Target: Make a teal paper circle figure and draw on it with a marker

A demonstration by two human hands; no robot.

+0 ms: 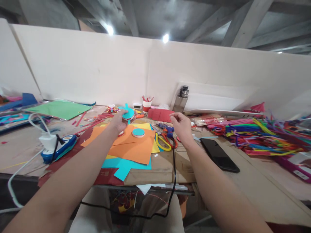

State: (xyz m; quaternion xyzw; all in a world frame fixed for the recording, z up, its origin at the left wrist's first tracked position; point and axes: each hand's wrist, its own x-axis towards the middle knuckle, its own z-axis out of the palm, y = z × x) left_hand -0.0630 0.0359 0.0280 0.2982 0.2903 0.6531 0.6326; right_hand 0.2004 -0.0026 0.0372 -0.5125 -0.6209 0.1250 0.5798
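Note:
My left hand (119,122) is closed around a turquoise paper disc piece (128,113) with a small tab on top, held above the orange paper (132,147). A second turquoise-topped disc (138,132) lies on that orange sheet just right of the hand. My right hand (181,127) hovers with curled fingers over a blue glue gun (169,130); I see nothing in its grasp. The gun's black cord (174,168) runs down over the table's front edge. Yellow-handled scissors (163,142) lie between the two hands.
A black phone (219,155) lies right of my right arm. Heaps of coloured pipe cleaners (257,136) fill the right side. A blue power strip with a white plug (58,145) sits at left, green paper (59,109) behind it. A metal bottle (181,99) and cup (146,105) stand by the wall.

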